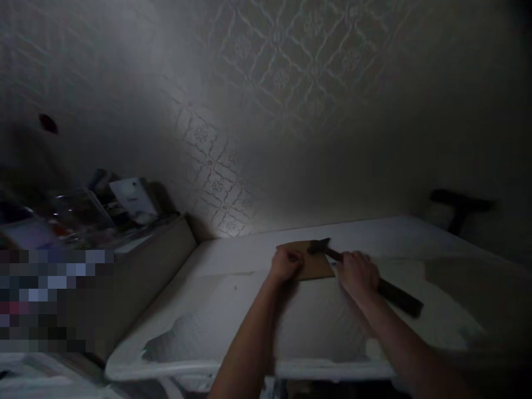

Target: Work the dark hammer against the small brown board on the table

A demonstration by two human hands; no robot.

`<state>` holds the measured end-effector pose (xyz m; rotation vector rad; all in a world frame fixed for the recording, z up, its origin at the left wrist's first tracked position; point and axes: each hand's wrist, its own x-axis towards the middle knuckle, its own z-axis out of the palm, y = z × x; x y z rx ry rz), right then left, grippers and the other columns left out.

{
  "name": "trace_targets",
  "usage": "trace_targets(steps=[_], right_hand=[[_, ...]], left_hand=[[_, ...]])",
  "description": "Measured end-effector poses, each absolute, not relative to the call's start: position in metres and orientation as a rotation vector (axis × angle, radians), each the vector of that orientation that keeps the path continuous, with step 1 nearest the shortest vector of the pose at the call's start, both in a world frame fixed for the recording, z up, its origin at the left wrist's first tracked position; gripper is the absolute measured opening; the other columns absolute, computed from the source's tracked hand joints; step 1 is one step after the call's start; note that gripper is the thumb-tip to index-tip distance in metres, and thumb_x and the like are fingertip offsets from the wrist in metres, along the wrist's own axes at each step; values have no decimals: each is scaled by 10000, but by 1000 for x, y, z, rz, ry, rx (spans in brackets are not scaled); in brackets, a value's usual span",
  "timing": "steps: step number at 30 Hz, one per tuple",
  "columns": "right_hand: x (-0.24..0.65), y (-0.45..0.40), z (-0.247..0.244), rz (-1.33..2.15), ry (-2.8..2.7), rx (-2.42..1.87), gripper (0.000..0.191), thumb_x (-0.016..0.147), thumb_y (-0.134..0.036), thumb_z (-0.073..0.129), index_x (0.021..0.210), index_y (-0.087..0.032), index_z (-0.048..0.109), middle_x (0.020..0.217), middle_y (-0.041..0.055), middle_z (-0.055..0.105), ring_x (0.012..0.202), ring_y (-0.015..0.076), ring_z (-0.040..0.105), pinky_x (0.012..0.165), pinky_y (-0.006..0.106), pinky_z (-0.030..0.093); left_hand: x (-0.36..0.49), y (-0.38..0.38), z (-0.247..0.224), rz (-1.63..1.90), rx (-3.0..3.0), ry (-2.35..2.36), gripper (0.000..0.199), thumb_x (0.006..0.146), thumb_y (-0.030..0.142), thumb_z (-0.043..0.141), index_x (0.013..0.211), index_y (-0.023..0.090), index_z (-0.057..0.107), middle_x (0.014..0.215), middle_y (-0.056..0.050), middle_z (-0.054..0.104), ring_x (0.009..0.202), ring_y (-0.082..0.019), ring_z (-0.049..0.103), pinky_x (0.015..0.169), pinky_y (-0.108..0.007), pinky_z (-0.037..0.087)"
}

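Hammer (399, 297) clamped in right fingers (358, 265), head (319, 246) over brown board (315, 268); left fingers (293, 259) curled together at board's left side.

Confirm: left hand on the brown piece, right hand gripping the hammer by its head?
No, the head camera view shows the right hand gripping the hammer by its handle, not its head. The left hand is on the brown piece.

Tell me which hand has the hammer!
The right hand, wrapped around the hammer. The left hand is at the brown board instead.
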<state>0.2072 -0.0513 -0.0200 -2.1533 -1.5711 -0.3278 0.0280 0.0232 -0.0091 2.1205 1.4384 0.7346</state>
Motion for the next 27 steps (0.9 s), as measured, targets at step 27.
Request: trace_targets(steps=[27], right_hand=[[197,-54,-13,-431,-1614,-1867,187,850,-196,500,1032,-199,539,940,49,646,896,211,550,732,312,333]], left_hand=[[21,25,-12,799,2155,1329,131,656,198,683,772,137,685,804,-35,672,764,-155,604,688,-228,449]])
